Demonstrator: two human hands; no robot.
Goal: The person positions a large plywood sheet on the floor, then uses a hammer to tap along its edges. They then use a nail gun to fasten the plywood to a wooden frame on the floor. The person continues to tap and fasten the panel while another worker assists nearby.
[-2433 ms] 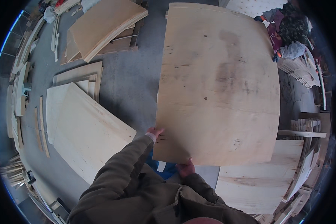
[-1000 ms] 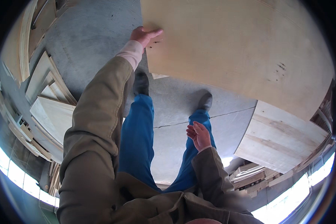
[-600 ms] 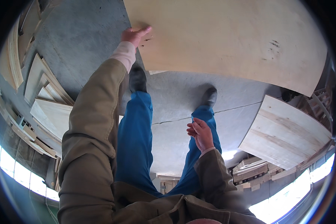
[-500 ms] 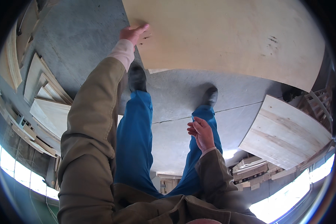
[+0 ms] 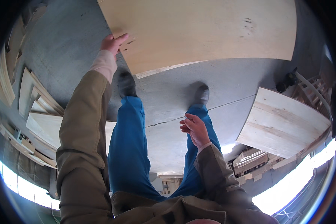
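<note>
A large pale plywood sheet (image 5: 198, 30) with a few dark knot marks spans the upper part of the view. On its left edge, near the near-left corner, my left hand (image 5: 114, 43) is closed, thumb on the top face and the other fingers hidden below. A second pale edge shows just under the sheet's near side. My right hand (image 5: 196, 128) hangs in front of my right leg, away from the sheet. Its fingers are loosely curled with a gap to the thumb, and I see nothing in it.
Cut plywood panels (image 5: 44, 127) lie at the left. A grained board (image 5: 283, 123) lies at the right on stacked wood, with a dark object (image 5: 286, 80) by its far corner. Scrap wood (image 5: 252, 164) is piled nearer. Grey concrete floor (image 5: 168, 89) with a crack surrounds my dark shoes.
The plywood sheet and my left hand have shifted left in view, and the sheet's right near corner sits farther up. More of the dark object at the right shows. My right hand stays low.
</note>
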